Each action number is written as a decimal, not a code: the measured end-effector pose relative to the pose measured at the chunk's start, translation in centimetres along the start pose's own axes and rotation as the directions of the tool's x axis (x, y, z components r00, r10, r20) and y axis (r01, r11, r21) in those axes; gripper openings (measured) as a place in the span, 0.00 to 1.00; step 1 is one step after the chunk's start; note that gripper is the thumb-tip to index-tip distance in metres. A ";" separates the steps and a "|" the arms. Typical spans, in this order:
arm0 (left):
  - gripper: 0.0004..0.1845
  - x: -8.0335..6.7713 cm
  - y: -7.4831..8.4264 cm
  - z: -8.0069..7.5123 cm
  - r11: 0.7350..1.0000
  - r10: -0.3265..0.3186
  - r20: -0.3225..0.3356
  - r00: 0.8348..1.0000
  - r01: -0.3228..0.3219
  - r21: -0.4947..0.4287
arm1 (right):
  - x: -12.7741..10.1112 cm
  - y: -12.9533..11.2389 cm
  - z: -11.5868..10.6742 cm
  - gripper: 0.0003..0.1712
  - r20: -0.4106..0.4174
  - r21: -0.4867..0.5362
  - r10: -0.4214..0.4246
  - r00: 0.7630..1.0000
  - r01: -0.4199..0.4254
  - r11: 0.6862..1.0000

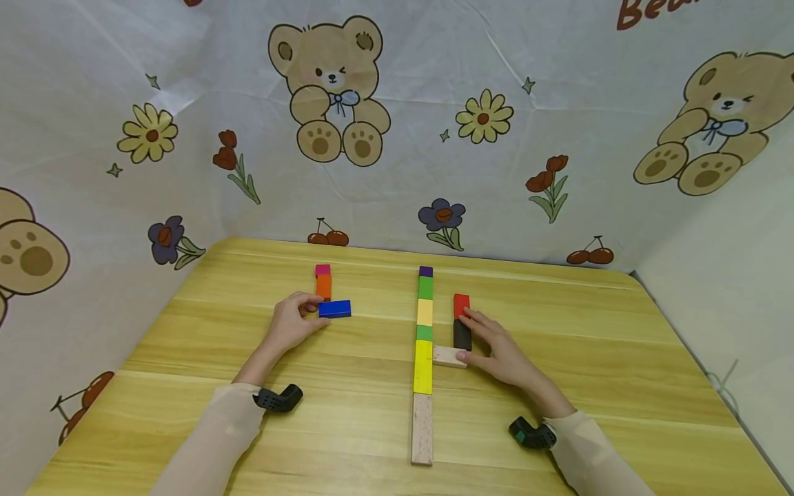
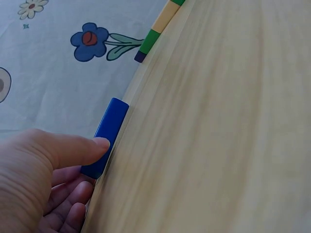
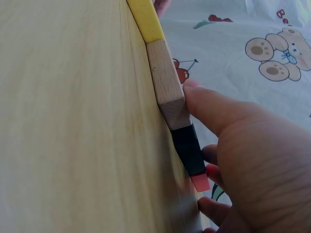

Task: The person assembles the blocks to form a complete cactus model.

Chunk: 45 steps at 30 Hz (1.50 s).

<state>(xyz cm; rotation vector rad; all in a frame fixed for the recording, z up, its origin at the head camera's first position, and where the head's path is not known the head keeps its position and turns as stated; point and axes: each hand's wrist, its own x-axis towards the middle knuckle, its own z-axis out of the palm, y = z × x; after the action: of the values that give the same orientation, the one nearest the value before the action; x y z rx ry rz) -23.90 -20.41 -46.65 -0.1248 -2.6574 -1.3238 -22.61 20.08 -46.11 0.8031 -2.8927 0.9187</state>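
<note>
A: Status of the build on the table (image 1: 558,331)?

B: Long block row (image 1: 424,344) laid; short stacks partly laid. Room remains on both sides, far from edges.

A: Hands?

B: Left hand (image 1: 291,324) pinches blue block (image 1: 335,308). Right hand (image 1: 499,348), fingers extended, presses black block (image 1: 462,335) and wooden block (image 1: 448,355).

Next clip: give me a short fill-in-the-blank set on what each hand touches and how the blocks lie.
1. The left hand pinches the ____ block.
2. The right hand rests on the black block, which lies between the small plain wooden block and the ____ block.
3. The far end of the long row is a ____ block.

Missing words: blue; red; purple
</note>
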 end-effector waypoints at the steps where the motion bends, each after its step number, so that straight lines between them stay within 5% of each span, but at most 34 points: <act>1: 0.21 0.0 -0.1 0.0 1.000 0.007 -0.002 1.000 -0.007 0.001 | 0.0 0.0 0.0 0.42 0.001 0.000 0.001 1.000 -0.001 1.000; 33: 0.16 0.5 0.5 0.5 0.998 0.045 0.005 0.999 -0.045 0.032 | 0.0 -0.1 -0.1 0.42 0.010 -0.011 0.005 1.000 -0.005 1.000; 45: 0.16 1.6 3.5 3.8 0.993 0.097 0.066 0.993 -0.092 -0.076 | 0.1 -0.1 -0.1 0.42 0.003 0.000 -0.005 1.000 0.005 1.000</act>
<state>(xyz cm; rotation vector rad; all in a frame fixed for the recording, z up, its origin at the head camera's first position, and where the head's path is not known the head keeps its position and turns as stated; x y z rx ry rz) -25.42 -15.24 -45.87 -0.3084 -2.6237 -1.4110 -22.65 20.00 -46.00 0.8123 -2.8913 0.9185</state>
